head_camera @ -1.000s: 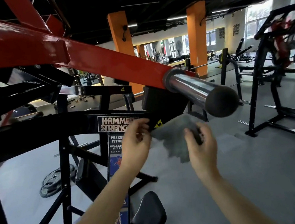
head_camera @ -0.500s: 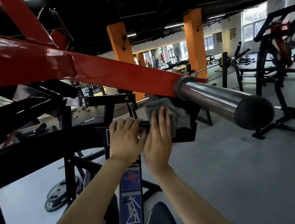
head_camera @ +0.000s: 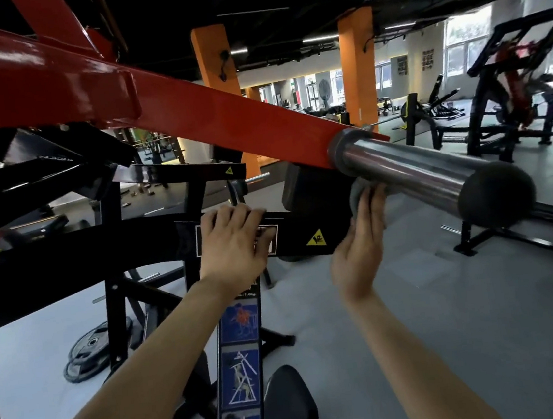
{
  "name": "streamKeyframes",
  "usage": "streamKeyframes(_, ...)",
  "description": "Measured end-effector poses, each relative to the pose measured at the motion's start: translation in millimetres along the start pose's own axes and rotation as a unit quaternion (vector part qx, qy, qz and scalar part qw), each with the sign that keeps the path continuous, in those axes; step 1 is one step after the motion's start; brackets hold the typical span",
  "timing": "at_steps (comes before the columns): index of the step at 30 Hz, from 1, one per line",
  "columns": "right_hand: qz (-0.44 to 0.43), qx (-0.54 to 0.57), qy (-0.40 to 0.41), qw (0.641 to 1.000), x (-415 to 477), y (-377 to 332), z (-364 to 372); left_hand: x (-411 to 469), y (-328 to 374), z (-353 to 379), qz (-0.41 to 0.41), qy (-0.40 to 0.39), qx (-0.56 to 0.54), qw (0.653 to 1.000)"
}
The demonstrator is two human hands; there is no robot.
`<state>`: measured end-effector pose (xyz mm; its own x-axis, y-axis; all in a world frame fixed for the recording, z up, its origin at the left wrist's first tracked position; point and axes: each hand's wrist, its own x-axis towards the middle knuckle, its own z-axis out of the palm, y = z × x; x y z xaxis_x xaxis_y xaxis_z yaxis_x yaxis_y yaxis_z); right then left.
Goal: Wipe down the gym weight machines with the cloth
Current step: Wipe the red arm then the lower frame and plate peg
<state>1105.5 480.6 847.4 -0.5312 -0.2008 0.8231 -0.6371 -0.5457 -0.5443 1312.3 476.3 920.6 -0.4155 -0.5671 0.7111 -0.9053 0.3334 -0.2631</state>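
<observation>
Machine arm [head_camera: 188,109], red, slants down to the chrome bar [head_camera: 401,167] that ends it, capped in black. Below the bar runs a black frame beam [head_camera: 67,264]. Your right hand [head_camera: 359,251] reaches up under the bar near its collar, fingers straight, pressing the grey cloth [head_camera: 357,193] against its underside. Your left hand [head_camera: 234,245] lies flat on the beam, left of the bar, fingers relaxed, gripping nothing. Weight plates [head_camera: 91,351] lie on the floor, far below-left of the bar.

You are in a commercial gym. Identify it by the plate-loaded machine [head_camera: 67,264] with its chrome loading sleeve [head_camera: 412,169], weight plates [head_camera: 91,351] on the grey floor [head_camera: 452,310], and further machines [head_camera: 510,96] beyond the orange pillars [head_camera: 359,69].
</observation>
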Motion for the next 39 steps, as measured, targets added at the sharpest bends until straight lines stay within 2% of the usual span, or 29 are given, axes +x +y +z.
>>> streamKeyframes(4, 0.028, 0.008, -0.025, 0.999, -16.4, -15.9, 3.5, -5.1, 1.3, -5.5, 0.022, -0.017, -0.023, 0.999)
streamKeyframes(7, -0.03, 0.029, -0.117, 0.992, -50.8, -31.9, 7.9, -42.5, 2.9, -11.6, 0.015, -0.011, -0.038, 0.999)
streamKeyframes(10, -0.073, 0.056, -0.23, 0.969, -91.6, -46.9, 17.0, -100.7, 1.0, -10.3, -0.075, 0.031, -0.098, 0.992)
streamKeyframes(13, -0.057, 0.053, -0.251, 0.965, -107.0, -58.1, 28.8, -141.7, 3.1, -3.7, -0.206, 0.032, -0.152, 0.966)
streamKeyframes(16, -0.038, 0.04, -0.254, 0.966, -111.8, -63.8, 35.5, -172.9, 3.2, 9.5, -0.251, -0.025, -0.196, 0.948)
streamKeyframes(18, -0.059, 0.039, -0.275, 0.959, -122.5, -61.2, 35.5, -194.0, 5.0, 16.6, -0.271, -0.072, -0.219, 0.935)
streamKeyframes(21, -0.156, 0.035, -0.318, 0.935, -145.9, -55.4, 24.3, -215.4, 16.8, 16.9, -0.319, -0.077, -0.305, 0.894)
streamKeyframes(25, -0.267, 0.029, -0.373, 0.888, -171.9, -36.1, 3.6, -229.7, 22.4, 17.0, -0.354, -0.036, -0.341, 0.87)
streamKeyframes(28, -0.343, 0.034, -0.397, 0.851, -167.2, -27.0, -11.6, -237.6, 24.6, 17.1, -0.421, -0.046, -0.389, 0.818)
streamKeyframes(32, -0.359, 0.0, -0.387, 0.849, -121.4, -34.9, 14.7, -238.7, 26.6, 7.3, -0.496, -0.089, -0.446, 0.74)
streamKeyframes(37, -0.363, 0.002, -0.394, 0.844, -81.1, -47.1, 50.2, -238.9, 24.8, 5.5, -0.515, -0.097, -0.475, 0.707)
streamKeyframes(39, -0.357, -0.002, -0.382, 0.852, -100.0, -50.2, 42.5, -240.0, 30.5, 3.6, -0.531, -0.072, -0.516, 0.669)
